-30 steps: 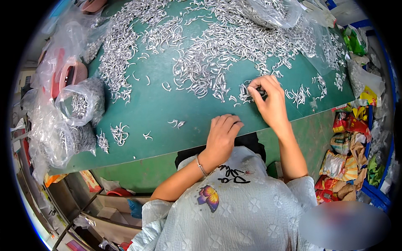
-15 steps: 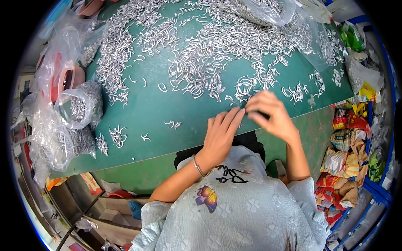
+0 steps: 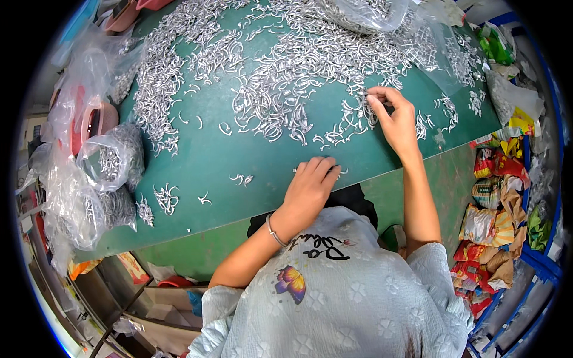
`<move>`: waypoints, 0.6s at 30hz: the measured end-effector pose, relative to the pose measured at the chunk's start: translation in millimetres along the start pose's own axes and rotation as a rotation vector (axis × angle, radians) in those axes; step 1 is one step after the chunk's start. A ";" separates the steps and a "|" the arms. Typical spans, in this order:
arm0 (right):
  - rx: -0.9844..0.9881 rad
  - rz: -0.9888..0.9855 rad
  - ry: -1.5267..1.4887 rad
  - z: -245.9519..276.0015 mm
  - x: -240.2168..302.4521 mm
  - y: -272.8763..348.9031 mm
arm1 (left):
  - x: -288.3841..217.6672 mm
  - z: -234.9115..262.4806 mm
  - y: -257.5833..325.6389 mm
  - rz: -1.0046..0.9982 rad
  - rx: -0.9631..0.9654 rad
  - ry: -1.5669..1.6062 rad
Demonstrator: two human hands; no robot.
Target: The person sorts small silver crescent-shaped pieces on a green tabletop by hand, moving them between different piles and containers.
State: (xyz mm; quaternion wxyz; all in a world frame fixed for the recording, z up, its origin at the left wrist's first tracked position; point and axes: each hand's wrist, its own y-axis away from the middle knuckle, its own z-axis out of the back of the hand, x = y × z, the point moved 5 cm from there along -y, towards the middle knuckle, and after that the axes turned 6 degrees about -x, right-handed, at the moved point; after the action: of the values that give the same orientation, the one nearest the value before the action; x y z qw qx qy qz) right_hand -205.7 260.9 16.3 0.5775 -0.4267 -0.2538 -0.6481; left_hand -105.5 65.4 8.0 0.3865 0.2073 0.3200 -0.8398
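Many small curved silver pieces (image 3: 277,98), looking like metal, lie heaped and scattered over the green table (image 3: 197,128). At the heap's near right edge, my right hand (image 3: 394,116) reaches in with thumb and forefinger pinched together, a small curved silver piece apparently at the tips. My left hand (image 3: 310,186) rests by the table's front edge, fingers curled downward and close together. Whatever lies under those fingers is hidden. Tiny silver bits peek out on both sides of the left fingertips. Left of that hand lies a little group of silver pieces (image 3: 242,179).
Clear plastic bags (image 3: 119,206) filled with silver pieces and pink baskets (image 3: 101,119) crowd the table's left side. Another plastic bag (image 3: 382,15) lies over the far heap. Colourful packages (image 3: 486,224) fill a blue rack at right; shelves (image 3: 173,307) sit below left.
My right hand has moved away from the left hand, forward to the heap's edge. The left hand has shifted slightly left, and its fingers have curled more.
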 end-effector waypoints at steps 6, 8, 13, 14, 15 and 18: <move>0.072 0.380 0.330 8.5 21.1 29.1 | 2.8 -0.6 0.1 0.027 -0.031 0.014; 0.041 0.417 0.415 -2.5 30.1 37.8 | 1.2 -2.5 -0.9 0.022 -0.022 -0.006; 0.033 0.473 0.453 -25.5 26.9 30.8 | -2.0 -2.8 -4.3 0.051 -0.031 -0.019; 0.034 0.473 0.431 -19.9 31.7 30.6 | -1.8 -2.4 -4.2 0.055 -0.035 -0.019; 0.035 0.473 0.408 -14.4 35.9 31.4 | -1.3 -2.3 -3.6 0.065 -0.039 -0.016; 0.214 0.494 0.314 -4.6 42.2 48.2 | 0.7 -5.5 -1.4 0.086 -0.047 0.005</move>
State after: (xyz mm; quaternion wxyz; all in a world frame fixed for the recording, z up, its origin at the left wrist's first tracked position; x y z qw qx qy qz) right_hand -159.1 224.8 41.8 0.7913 -0.3068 -0.1172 -0.5158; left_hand -106.5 69.6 4.1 0.4261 0.2138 0.3316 -0.8141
